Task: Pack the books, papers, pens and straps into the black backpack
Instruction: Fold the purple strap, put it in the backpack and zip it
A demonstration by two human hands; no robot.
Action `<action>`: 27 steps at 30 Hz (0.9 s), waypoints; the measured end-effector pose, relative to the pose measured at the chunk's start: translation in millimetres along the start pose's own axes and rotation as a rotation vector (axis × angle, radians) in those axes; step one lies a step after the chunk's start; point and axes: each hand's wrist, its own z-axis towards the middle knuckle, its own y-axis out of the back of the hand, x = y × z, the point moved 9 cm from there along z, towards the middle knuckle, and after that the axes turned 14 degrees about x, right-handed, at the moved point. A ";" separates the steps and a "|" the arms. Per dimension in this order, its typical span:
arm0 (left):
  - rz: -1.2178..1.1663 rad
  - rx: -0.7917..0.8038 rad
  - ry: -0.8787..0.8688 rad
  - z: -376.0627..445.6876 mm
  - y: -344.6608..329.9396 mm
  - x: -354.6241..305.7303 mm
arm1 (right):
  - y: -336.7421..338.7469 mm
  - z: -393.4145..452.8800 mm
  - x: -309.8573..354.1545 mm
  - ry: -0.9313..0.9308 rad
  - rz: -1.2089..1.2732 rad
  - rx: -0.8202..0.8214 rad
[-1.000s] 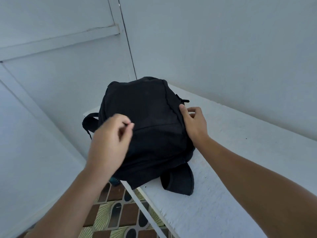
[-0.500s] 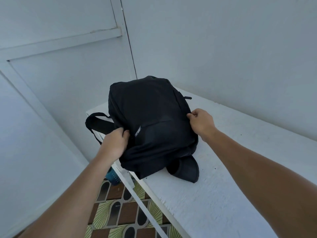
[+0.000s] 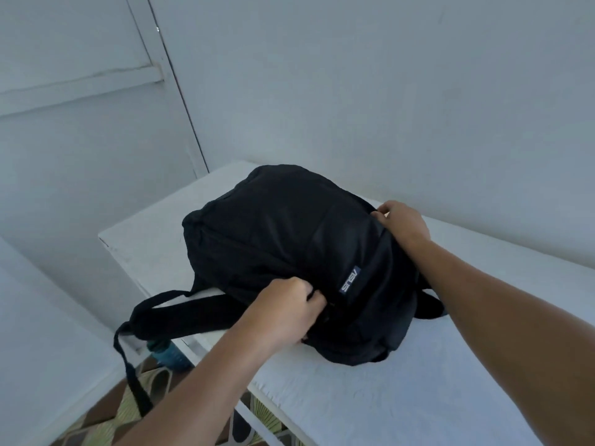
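Observation:
The black backpack (image 3: 283, 239) lies flat on the white table (image 3: 402, 391), front panel up, with a small grey logo tag near its near end. My left hand (image 3: 289, 310) grips the fabric at the near left edge, just beside the tag. My right hand (image 3: 402, 222) grips the bag's right edge, fingers curled over it. One shoulder strap (image 3: 167, 313) trails off the table's left edge and hangs toward the floor. A second strap end (image 3: 433, 305) pokes out on the right. No books, papers or pens are visible.
White walls close in behind and to the left, with a door frame at the corner. A blue-green bottle (image 3: 170, 354) stands on the patterned tile floor (image 3: 135, 403) under the table's left edge. The table stretches to the right.
The backpack has been tipped from upright down onto the table. Both hands moved with it, still holding its edges. The left strap has slid further off the table.

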 end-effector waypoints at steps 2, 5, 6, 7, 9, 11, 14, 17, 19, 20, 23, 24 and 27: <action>0.078 0.037 0.020 0.5 0.7 -4.6 | 4.4 -3.4 -0.3 -0.002 0.013 -0.006; 0.190 0.175 0.069 -3.0 10.4 -7.9 | 10.8 -11.4 5.2 0.027 0.048 -0.054; 0.242 0.226 0.086 -6.5 17.3 -11.4 | 13.5 -16.3 7.8 0.035 0.070 -0.077; 0.307 0.259 0.092 -11.0 27.6 -17.6 | 16.8 -20.4 10.7 0.041 0.094 -0.104; 0.435 0.259 0.070 -19.7 56.3 -34.3 | 21.8 -30.2 15.7 0.040 0.131 -0.143; 0.518 0.141 -0.026 -21.9 96.0 -57.5 | 27.3 -42.4 20.9 0.021 0.170 -0.187; 0.507 -0.105 -0.224 -10.0 151.8 -86.2 | 33.6 -65.4 30.7 0.034 0.312 -0.280; 0.472 -0.204 -0.371 25.9 181.1 -96.0 | 34.7 -83.9 45.2 0.045 0.372 -0.378; 0.499 -0.189 -0.453 58.1 183.7 -96.3 | 30.1 -97.0 53.6 0.021 0.392 -0.440; 0.506 -0.159 -0.471 75.1 180.8 -94.8 | 28.5 -102.9 56.2 0.002 0.397 -0.471; 0.559 0.034 -0.441 115.9 163.7 -81.9 | 15.9 -126.7 63.2 -0.089 0.426 -0.582; 0.572 0.111 -0.424 126.9 157.7 -77.2 | 11.0 -136.8 65.7 -0.114 0.436 -0.614; 0.531 0.276 -0.395 137.2 148.3 -71.9 | -4.9 -181.6 70.3 -0.190 0.466 -0.784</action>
